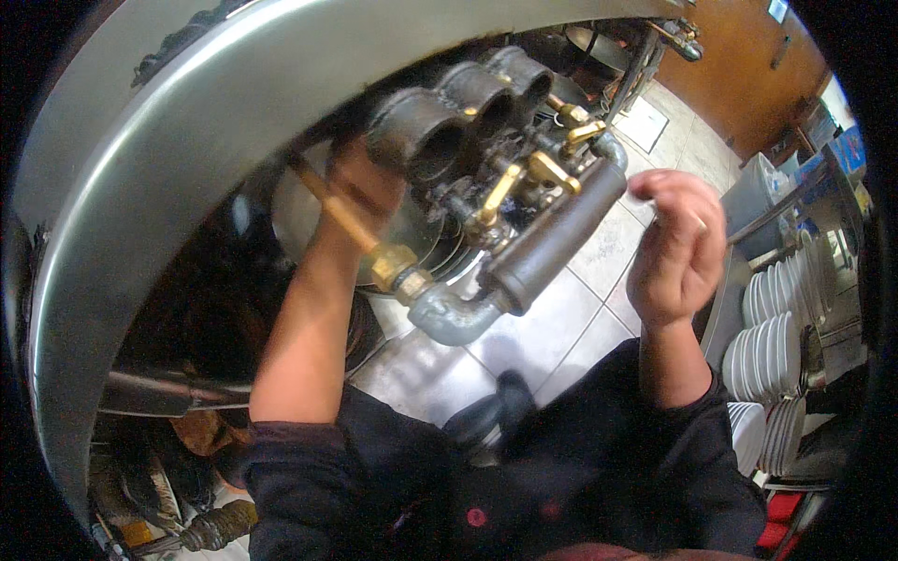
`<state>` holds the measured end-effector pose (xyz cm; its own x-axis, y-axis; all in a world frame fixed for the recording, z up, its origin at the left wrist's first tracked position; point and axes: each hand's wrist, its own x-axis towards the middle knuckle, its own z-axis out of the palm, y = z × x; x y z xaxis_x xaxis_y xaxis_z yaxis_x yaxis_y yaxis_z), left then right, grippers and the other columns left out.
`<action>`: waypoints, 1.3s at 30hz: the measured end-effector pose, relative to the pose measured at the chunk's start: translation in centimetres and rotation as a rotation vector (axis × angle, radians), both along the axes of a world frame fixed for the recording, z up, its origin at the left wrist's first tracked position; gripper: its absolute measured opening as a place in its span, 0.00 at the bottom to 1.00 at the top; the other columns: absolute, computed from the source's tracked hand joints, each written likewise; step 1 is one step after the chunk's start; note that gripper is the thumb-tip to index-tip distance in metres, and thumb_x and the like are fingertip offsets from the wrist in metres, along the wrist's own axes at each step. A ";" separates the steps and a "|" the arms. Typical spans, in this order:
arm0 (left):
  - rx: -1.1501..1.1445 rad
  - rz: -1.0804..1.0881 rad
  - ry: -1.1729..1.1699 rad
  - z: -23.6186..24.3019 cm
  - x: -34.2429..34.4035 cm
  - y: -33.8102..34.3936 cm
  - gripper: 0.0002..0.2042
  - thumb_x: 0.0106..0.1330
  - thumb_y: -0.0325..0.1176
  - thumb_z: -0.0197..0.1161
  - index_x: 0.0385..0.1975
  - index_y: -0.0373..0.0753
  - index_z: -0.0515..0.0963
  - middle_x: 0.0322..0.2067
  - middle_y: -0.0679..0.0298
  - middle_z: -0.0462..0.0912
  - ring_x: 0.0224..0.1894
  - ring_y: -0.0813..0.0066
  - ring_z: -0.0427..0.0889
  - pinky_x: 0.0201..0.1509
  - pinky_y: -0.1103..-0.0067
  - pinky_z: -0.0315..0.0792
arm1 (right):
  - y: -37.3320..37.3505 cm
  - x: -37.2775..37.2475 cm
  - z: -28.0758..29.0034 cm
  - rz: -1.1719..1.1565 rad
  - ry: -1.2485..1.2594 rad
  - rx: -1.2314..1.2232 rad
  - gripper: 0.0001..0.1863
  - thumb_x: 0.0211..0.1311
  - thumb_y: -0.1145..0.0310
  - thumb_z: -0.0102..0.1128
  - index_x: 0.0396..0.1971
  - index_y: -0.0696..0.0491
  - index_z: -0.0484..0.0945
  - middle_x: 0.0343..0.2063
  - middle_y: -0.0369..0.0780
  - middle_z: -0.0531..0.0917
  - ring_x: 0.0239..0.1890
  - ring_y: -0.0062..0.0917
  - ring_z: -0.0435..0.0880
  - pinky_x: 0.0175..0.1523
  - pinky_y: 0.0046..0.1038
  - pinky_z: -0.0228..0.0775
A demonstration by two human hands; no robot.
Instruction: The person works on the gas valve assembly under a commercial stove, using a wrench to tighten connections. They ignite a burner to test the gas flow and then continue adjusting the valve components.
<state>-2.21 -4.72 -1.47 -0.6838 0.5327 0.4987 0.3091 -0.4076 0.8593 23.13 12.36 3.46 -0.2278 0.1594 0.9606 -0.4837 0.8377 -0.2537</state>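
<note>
Black metal burner tubes (426, 131) with round open mouths stick out under the steel edge of a stove. Below them runs a dark gas manifold pipe (559, 238) with several brass valve levers (501, 193); a grey elbow (456, 314) and brass fitting (397, 267) join a copper-coloured tube (341, 213) to it. My left hand (367, 182) is up beside the nearest burner tube, blurred and partly hidden, so its fingers cannot be made out. Just right of the manifold's far end, my right hand (678, 238) is raised with loosely bent fingers, apart from the pipe, and nothing shows in it.
The curved stainless stove panel (150, 150) spans the left and top. Stacked white plates (762, 360) stand on a shelf at the right, near a translucent bin (753, 192). Pale floor tiles (571, 313) lie below. A round metal pan (299, 215) is behind my left forearm.
</note>
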 end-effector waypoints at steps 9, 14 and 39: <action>0.104 -0.297 0.044 3.9 3.7 0.5 0.11 0.61 0.29 0.60 0.42 0.36 0.78 0.41 0.61 0.82 0.44 0.71 0.80 0.50 0.76 0.73 | -2.6 -1.6 0.4 0.059 -0.077 0.233 0.17 0.74 0.61 0.37 0.31 0.58 0.68 0.40 0.50 0.76 0.50 0.45 0.77 0.60 0.49 0.65; 0.085 -0.312 0.134 5.1 4.3 0.0 0.11 0.59 0.28 0.61 0.42 0.36 0.79 0.41 0.61 0.83 0.45 0.71 0.80 0.51 0.76 0.73 | -2.8 -2.1 0.4 0.066 0.000 0.224 0.14 0.72 0.65 0.42 0.30 0.58 0.70 0.38 0.49 0.78 0.46 0.43 0.80 0.56 0.46 0.69; 0.308 -0.393 -0.380 4.7 2.5 0.1 0.08 0.69 0.32 0.54 0.43 0.37 0.75 0.41 0.60 0.79 0.41 0.66 0.80 0.46 0.70 0.78 | -3.4 -2.0 0.0 0.062 -0.016 0.178 0.15 0.72 0.65 0.40 0.30 0.59 0.69 0.38 0.50 0.77 0.47 0.44 0.79 0.56 0.45 0.69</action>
